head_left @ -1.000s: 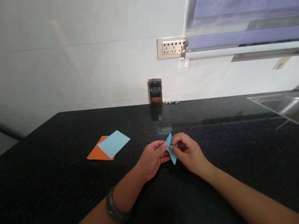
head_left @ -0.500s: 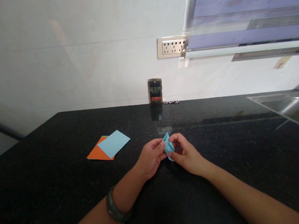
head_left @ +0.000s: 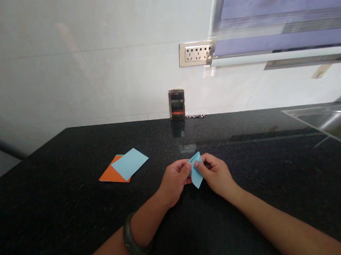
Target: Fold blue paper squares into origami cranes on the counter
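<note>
Both my hands hold a small folded light-blue paper point(head_left: 196, 173) just above the black stone counter point(head_left: 246, 157). My left hand point(head_left: 175, 180) pinches its left side between thumb and fingers. On the other side, my right hand point(head_left: 215, 174) pinches the upper right edge, fingers curled. The paper is a narrow pointed shape, its tip pointing down. A dark bangle sits on my left wrist.
A flat light-blue sheet point(head_left: 130, 163) lies over an orange sheet point(head_left: 111, 174) to the left of my hands. A small dark box point(head_left: 177, 104) stands at the wall. A steel sink point(head_left: 327, 121) is at the far right, with a wall socket point(head_left: 195, 54) above.
The folded paper has been turned and reshaped between my fingers; it now shows a wider flat face. Both hands stayed in the same spot.
</note>
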The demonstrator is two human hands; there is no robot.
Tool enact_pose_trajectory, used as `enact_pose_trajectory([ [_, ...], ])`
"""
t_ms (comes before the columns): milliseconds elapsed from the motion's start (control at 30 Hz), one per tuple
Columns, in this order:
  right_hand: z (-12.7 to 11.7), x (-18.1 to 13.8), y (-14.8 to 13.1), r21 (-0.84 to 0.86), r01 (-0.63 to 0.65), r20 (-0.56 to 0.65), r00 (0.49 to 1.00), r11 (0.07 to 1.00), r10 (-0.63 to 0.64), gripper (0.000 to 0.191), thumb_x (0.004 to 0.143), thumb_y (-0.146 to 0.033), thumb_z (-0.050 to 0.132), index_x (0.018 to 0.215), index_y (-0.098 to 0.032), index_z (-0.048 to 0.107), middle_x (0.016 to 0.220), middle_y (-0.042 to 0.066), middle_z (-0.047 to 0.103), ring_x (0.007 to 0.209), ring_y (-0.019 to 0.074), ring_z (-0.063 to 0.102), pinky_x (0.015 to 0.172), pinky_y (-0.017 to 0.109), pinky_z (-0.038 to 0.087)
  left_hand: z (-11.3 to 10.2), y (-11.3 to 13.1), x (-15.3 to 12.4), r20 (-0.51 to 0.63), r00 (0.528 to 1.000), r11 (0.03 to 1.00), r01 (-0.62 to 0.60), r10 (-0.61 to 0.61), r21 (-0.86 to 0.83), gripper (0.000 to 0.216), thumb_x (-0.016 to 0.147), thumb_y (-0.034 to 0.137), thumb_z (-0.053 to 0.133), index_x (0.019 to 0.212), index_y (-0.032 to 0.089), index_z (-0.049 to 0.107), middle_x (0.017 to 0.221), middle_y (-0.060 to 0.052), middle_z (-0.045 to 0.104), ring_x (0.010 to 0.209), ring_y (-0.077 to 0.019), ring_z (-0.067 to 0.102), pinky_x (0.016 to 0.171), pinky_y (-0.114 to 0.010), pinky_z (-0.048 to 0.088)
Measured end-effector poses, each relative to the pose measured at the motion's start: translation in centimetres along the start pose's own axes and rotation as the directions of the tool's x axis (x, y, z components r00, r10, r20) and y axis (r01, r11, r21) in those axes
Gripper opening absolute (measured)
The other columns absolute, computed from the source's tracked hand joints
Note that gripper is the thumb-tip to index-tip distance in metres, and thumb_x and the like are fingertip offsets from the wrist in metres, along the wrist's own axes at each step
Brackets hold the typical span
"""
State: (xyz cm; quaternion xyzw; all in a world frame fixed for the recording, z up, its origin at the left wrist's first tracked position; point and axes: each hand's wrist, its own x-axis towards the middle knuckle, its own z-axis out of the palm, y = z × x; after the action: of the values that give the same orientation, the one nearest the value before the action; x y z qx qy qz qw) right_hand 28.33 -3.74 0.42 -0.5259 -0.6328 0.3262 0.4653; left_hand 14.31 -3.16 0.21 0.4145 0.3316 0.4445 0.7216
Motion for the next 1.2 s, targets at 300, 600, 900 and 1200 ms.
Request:
enact_pose_trajectory([
  [300, -0.1, 0.0, -1.1, 0.216, -0.053, 0.02, 0.999, 0.975, 0.05, 0.019, 0.079, -0.034, 0.051, 0.075, -0.017, 0.057, 0.058, -0.002, 0.054, 0.044, 0.0086, 0.049, 0.042, 0.02, 0.04, 0.2, 0.3, -0.2, -0.035, 0.999, 0.99, 0.003, 0.002, 0.139, 0.029, 0.071, 0.035, 0.063, 0.088, 0.011, 0.061, 0.067, -0.003, 0.064, 0.057, -0.011, 0.057, 0.056, -0.024, 0.044],
  [600, -0.2, 0.1, -1.0, 0.192, -0.076, -0.033, 0.996, 0.978, 0.084, 0.019, 0.078, -0.032, 0.052, 0.071, -0.015, 0.058, 0.052, -0.003, 0.05, 0.042, 0.0073, 0.044, 0.04, 0.019, 0.036, 0.5, 0.8, -0.4, -0.066, 0.998, 0.957, 0.023, -0.004, 0.288, 0.026, 0.072, 0.037, 0.06, 0.079, 0.011, 0.063, 0.061, -0.003, 0.064, 0.055, -0.0136, 0.059, 0.052, -0.023, 0.043],
  [900, -0.3, 0.2, -1.2, 0.189, -0.115, 0.027, 0.993, 0.975, 0.112, 0.022, 0.077, -0.036, 0.052, 0.072, -0.016, 0.059, 0.05, -0.003, 0.051, 0.041, 0.0078, 0.045, 0.039, 0.019, 0.036, 0.2, 0.7, -0.3, -0.063, 0.998, 0.939, 0.009, 0.014, 0.345, 0.028, 0.072, 0.038, 0.06, 0.079, 0.011, 0.064, 0.06, -0.003, 0.064, 0.053, -0.0127, 0.057, 0.051, -0.023, 0.042],
  [1200, -0.4, 0.3, -0.2, 0.115, -0.052, -0.05, 0.997, 0.992, 0.058, 0.023, 0.078, -0.038, 0.053, 0.072, -0.017, 0.058, 0.054, -0.002, 0.053, 0.045, 0.0098, 0.048, 0.042, 0.021, 0.04, 0.0, 0.5, -0.2, 0.039, 0.991, 0.986, 0.126, -0.131, 0.108, 0.035, 0.075, 0.04, 0.057, 0.096, 0.011, 0.061, 0.076, -0.007, 0.066, 0.064, -0.0143, 0.062, 0.057, -0.024, 0.046],
])
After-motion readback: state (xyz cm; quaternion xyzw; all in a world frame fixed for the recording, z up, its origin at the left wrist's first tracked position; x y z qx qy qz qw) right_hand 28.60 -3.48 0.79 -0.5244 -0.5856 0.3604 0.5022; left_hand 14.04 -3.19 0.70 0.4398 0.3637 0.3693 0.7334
